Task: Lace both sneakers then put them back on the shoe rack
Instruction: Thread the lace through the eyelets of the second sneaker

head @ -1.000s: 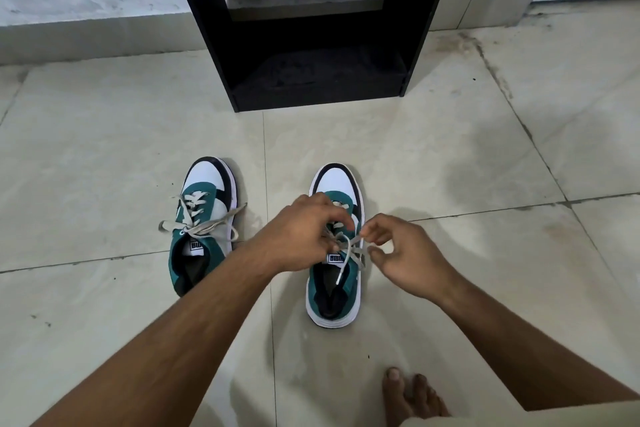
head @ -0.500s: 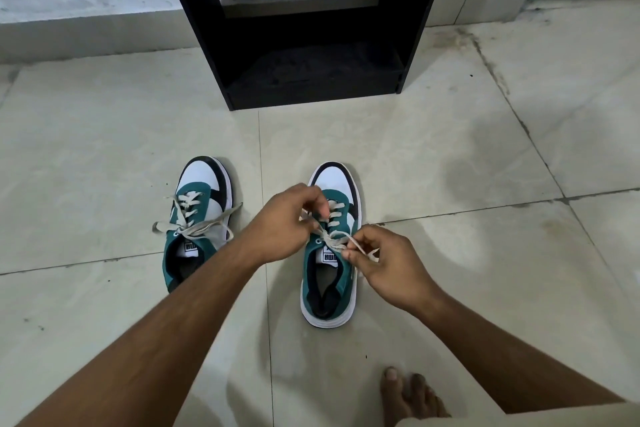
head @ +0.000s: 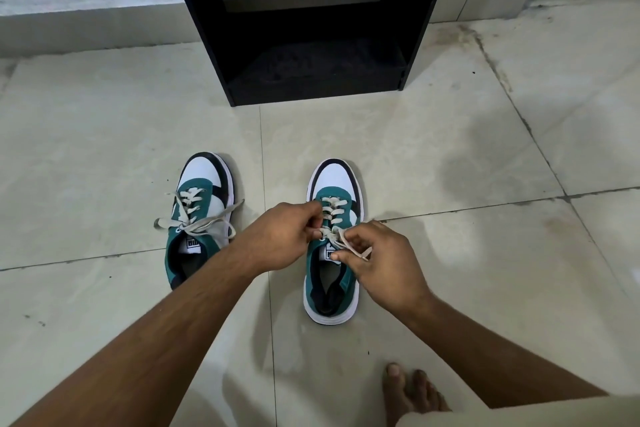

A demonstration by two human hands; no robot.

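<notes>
Two teal, white and black sneakers stand side by side on the floor, toes pointing at the black shoe rack (head: 415,28). The left sneaker (head: 199,218) has its grey lace threaded, with loose ends spread to both sides. Over the tongue of the right sneaker (head: 332,274), my left hand (head: 277,239) pinches one end of the lace (head: 332,218). My right hand (head: 384,260) pinches the other end, whose tip sticks out by my fingers. Both hands hide the upper eyelets.
The shoe rack stands against the white wall, and its bottom shelf (head: 311,66) holds nothing. Pale floor tiles (head: 467,149) surround the shoes. My bare foot (head: 412,392) rests at the lower right, near a light trouser leg.
My right hand has pulled its lace end back toward the heel and lower over the tongue. My left hand has drawn in closer to the upper eyelets.
</notes>
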